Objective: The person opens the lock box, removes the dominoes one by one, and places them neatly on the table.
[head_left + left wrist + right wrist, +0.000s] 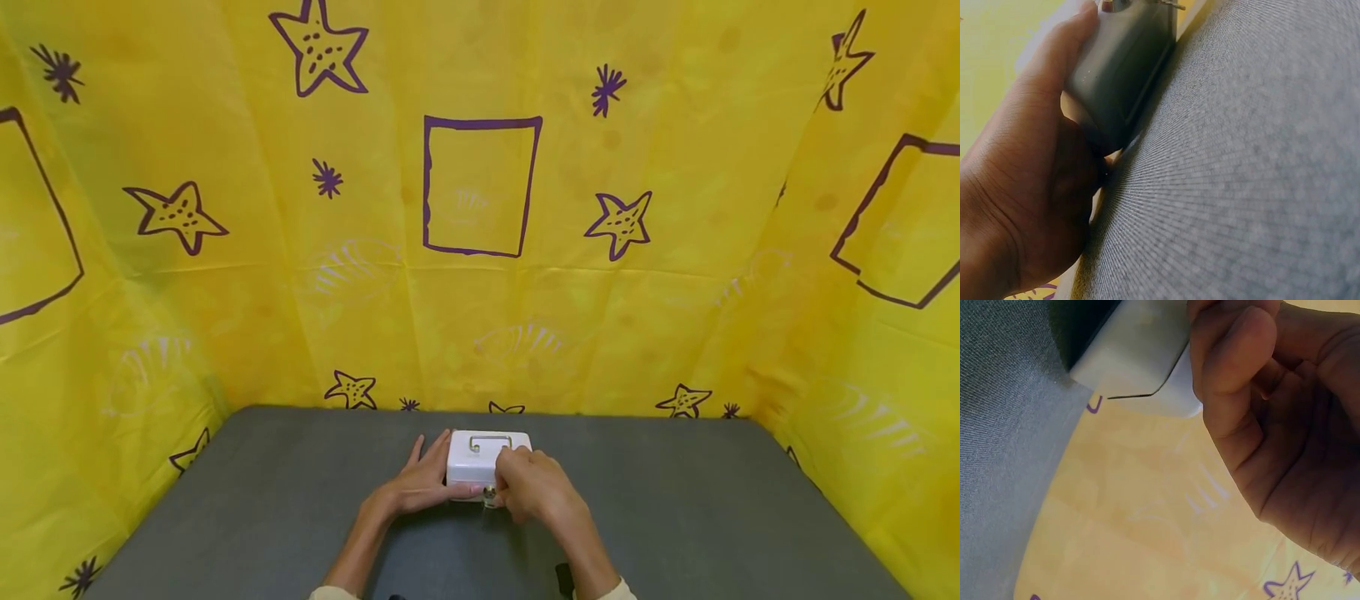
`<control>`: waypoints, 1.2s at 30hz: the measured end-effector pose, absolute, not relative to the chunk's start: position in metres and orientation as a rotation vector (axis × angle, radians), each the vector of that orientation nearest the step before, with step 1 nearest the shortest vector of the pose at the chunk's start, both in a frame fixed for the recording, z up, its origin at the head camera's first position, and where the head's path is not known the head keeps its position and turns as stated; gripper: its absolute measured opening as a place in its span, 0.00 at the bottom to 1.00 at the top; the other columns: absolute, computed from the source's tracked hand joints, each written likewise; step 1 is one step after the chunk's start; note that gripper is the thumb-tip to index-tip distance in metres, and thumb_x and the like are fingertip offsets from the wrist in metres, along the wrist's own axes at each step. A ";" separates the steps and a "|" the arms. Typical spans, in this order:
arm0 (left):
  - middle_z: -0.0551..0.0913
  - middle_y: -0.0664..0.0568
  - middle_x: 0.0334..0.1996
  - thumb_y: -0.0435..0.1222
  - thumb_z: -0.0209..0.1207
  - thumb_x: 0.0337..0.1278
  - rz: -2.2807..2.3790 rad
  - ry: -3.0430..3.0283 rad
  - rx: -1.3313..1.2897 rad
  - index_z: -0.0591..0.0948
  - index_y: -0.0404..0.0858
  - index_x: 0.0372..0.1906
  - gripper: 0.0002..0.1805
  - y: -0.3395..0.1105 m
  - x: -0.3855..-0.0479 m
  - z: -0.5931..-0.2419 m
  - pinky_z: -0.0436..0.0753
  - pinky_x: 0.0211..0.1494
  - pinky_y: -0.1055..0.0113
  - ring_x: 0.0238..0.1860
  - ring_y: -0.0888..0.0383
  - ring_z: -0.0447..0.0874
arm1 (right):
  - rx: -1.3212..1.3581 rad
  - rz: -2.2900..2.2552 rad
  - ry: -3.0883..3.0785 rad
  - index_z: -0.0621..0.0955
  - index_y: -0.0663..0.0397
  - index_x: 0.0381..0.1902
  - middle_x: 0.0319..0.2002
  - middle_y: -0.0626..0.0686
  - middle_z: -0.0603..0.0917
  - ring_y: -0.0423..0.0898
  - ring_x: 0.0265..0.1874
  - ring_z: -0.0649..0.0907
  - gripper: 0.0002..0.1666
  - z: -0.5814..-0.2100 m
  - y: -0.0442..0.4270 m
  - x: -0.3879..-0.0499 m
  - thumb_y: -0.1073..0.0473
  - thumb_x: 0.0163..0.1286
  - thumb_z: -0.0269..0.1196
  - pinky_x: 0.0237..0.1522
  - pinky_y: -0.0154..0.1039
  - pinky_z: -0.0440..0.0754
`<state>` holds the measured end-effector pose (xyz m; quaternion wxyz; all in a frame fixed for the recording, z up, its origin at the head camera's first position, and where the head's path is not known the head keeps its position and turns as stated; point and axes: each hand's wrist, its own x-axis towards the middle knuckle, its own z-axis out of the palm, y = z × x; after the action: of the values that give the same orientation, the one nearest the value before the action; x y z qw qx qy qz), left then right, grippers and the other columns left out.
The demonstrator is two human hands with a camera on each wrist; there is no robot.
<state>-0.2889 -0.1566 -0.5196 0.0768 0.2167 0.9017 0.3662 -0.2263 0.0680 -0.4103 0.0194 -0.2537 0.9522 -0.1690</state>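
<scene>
A small white cash box (467,468) with a folding metal handle (491,438) on its lid sits on the grey table. My left hand (422,486) braces its left side, fingers straight and spread, the thumb laid along the front face. A round metal lock (490,492) shows at the front, right of that thumb. At the lock, my right hand (534,483) has its fingers curled and seems to pinch a small key, mostly hidden by the fingers. In the left wrist view, a thin metal piece (1172,5) juts from the box front. The lid looks closed.
The grey tabletop (300,475) stretches out on both sides of the box. Yellow cloth (480,333) printed with purple starfish and squares hangs behind the table and along both sides.
</scene>
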 end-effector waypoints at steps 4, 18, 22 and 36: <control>0.53 0.39 0.85 0.69 0.63 0.57 1.077 2.714 0.627 0.53 0.38 0.84 0.61 -0.157 -0.290 -0.522 0.29 0.85 0.34 0.87 0.39 0.43 | -0.795 -0.542 2.938 0.81 0.50 0.14 0.18 0.44 0.76 0.42 0.22 0.72 0.18 -0.406 0.071 -0.226 0.63 0.59 0.77 0.23 0.35 0.68; 0.53 0.35 0.84 0.65 0.70 0.49 0.946 2.763 0.720 0.53 0.34 0.83 0.66 -0.159 -0.284 -0.513 0.35 0.85 0.31 0.86 0.38 0.45 | -0.880 -0.807 2.833 0.84 0.57 0.34 0.27 0.49 0.82 0.40 0.26 0.75 0.03 -0.402 0.131 -0.253 0.66 0.67 0.71 0.29 0.34 0.74; 0.55 0.33 0.83 0.64 0.72 0.47 0.929 2.764 0.753 0.54 0.34 0.82 0.66 -0.158 -0.283 -0.515 0.37 0.84 0.30 0.86 0.36 0.46 | -0.982 -0.755 2.818 0.83 0.61 0.40 0.32 0.50 0.82 0.39 0.30 0.75 0.10 -0.411 0.140 -0.260 0.65 0.63 0.74 0.33 0.34 0.76; 0.55 0.32 0.82 0.65 0.75 0.41 0.868 2.800 0.775 0.55 0.31 0.82 0.70 -0.157 -0.284 -0.517 0.40 0.84 0.30 0.85 0.37 0.48 | -1.015 -0.716 2.747 0.77 0.60 0.61 0.62 0.60 0.82 0.61 0.62 0.81 0.41 -0.418 0.133 -0.260 0.62 0.51 0.83 0.63 0.60 0.81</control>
<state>-0.2843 -0.1575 -0.5167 0.0545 0.2552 0.9220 0.2859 -0.2602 0.1330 -0.4178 0.0633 -0.3361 0.9093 -0.2369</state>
